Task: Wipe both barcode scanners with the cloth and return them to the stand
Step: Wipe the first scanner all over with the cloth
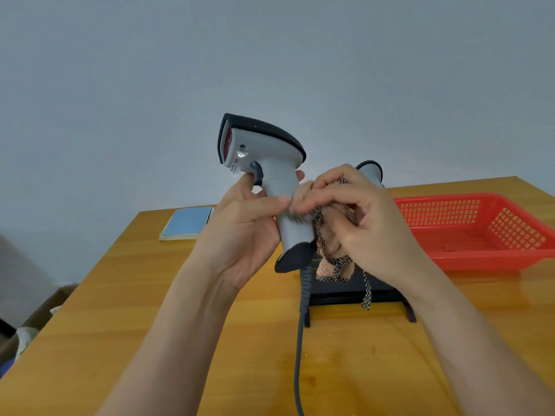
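Notebook [186, 223] first, at the far left of the desk [150, 310] — a pale blue one lying flat near the back edge, well clear of the work and no part of it.

Next comes the left hand [240, 232], its grip closed round the handle of the raised scanner [264, 157], thumb across the front and fingers behind. Held up off the desk with the head tipped to the left, the scanner shows its handle side to the other hand, which is probably why it is lifted so high: the cloth can reach all round. Its grey cable [298, 355] hangs straight down from the base toward the near edge of the desk.

The right hand [357, 217] pinches the bunched cloth [333, 259] and presses it against the lower handle — wiping looks to be under way on this first scanner. Loose ends of the cloth dangle below the hand.

Behind the right hand, the second scanner [371, 171] sits on the black stand [354, 292], mostly hidden, only its top showing. I judge it waits its turn.

Furthest right is a red basket [510, 259], near the stand but apart from it.
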